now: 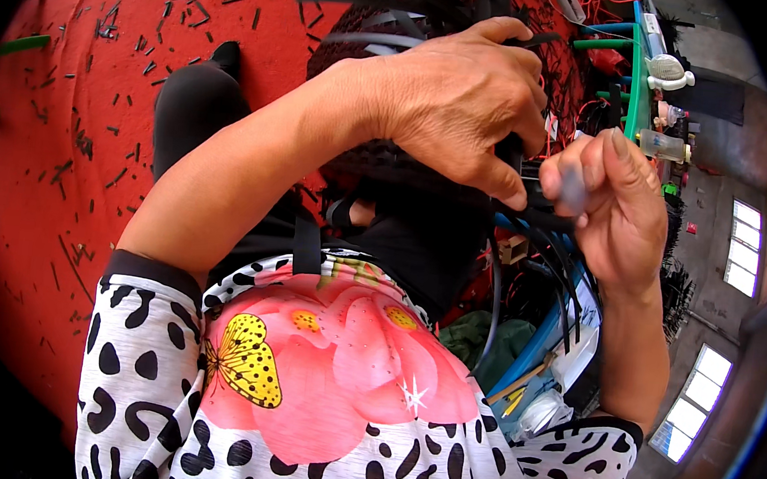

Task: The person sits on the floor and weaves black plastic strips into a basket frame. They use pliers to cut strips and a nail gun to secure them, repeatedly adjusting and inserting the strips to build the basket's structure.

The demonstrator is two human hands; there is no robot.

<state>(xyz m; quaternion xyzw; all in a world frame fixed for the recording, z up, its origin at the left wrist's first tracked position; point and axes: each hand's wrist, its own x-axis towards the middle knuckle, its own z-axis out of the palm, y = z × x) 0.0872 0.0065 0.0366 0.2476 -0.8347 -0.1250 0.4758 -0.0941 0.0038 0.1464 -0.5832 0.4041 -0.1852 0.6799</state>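
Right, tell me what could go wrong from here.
The loose black strips hanging below the right hand could tangle. Their edges might nick the bare left hand. Dark scraps strewn over the red floor could perhaps slide underfoot.

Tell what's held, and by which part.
Left hand: over black woven-strip piece, grip hidden. Right hand: apparently a small, blurred grey thing, held part unclear.

Window panes (745,236) at right were overexposed. Black strips (378,42) showed glare. Localized blur occurred at the right hand (625,210). Fisheye distortion bent edges toward the blackened periphery.
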